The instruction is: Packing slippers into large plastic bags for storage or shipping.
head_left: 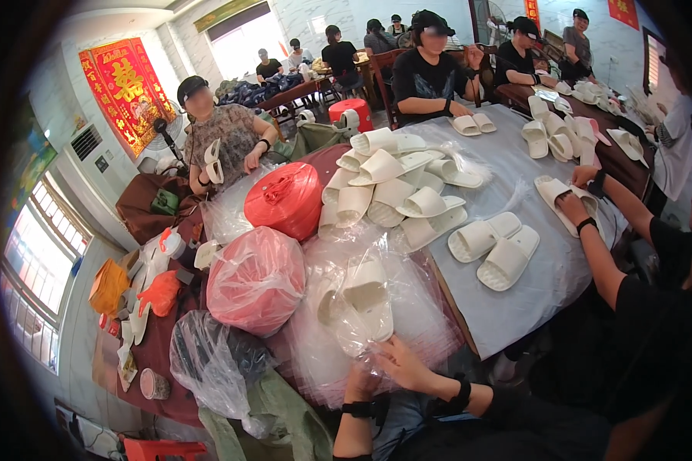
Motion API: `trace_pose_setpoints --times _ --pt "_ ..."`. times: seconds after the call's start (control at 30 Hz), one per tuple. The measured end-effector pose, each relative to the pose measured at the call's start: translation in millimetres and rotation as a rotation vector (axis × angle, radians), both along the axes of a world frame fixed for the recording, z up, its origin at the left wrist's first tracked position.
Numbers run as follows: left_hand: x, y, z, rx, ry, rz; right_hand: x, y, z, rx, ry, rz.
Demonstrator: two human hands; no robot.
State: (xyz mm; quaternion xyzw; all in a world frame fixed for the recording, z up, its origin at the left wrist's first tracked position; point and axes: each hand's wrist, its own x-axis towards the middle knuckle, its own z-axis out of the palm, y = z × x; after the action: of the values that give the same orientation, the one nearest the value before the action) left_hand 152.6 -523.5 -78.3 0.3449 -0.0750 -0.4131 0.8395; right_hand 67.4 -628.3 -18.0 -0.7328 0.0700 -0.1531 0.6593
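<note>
- The left hand (359, 382) comes up from the lower edge with a dark wrist strap and rests against the near edge of a clear plastic bag (361, 338); its fingers are mostly hidden behind the film, so I cannot tell whether it grips or only steadies.
- Just right of it, the right hand (402, 361) has its fingers curled and pinching the same bag's lower edge, thumb up toward the film.
- Straight above both hands, inside the bag, lies a white slipper (369, 296), sole down, with a second one showing faintly beside it on the left.
- Up and to the left of the hands sits a round bundle in a pink bag (255, 278), and beyond it a red spool of cord (287, 198).
- Further up from the hands is a heap of white slippers (396, 188) on the table (530, 284), which wears a grey cloth.
- Up and to the right, a loose pair of slippers (494, 250) lies flat, well apart from the bag.
- Far right, another person's arms (592, 230) reach onto the table.
- By my reading the step in hand is bagging a pair: the slippers look to be inside and the bag's mouth is being handled. The next move likely calls for a firm two-handed hold on the thin film so that it gathers evenly and does not slip.
</note>
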Motion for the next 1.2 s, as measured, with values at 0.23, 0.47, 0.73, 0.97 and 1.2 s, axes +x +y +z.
trace_pose_setpoints --times 0.23,0.47,0.73,0.97,1.2 --pt "-5.0 -2.2 25.6 -0.300 0.108 -0.073 -1.5 12.3 -1.2 -0.246 0.027 0.007" --pt "-2.6 -1.8 10.1 -0.102 0.055 -0.004 -10.2 7.0 14.8 -0.619 0.226 0.176" --pt "0.8 14.1 -0.9 0.011 0.116 -0.080 -24.6 -13.4 -4.2 -0.351 -0.061 0.301" --pt "-1.9 7.6 2.5 0.108 0.140 0.050 -41.1 -7.2 46.3 -0.074 0.121 -0.049" --pt "-1.3 9.7 1.7 0.129 0.083 0.017 -27.9 -6.7 24.3 -0.462 -0.177 0.099"
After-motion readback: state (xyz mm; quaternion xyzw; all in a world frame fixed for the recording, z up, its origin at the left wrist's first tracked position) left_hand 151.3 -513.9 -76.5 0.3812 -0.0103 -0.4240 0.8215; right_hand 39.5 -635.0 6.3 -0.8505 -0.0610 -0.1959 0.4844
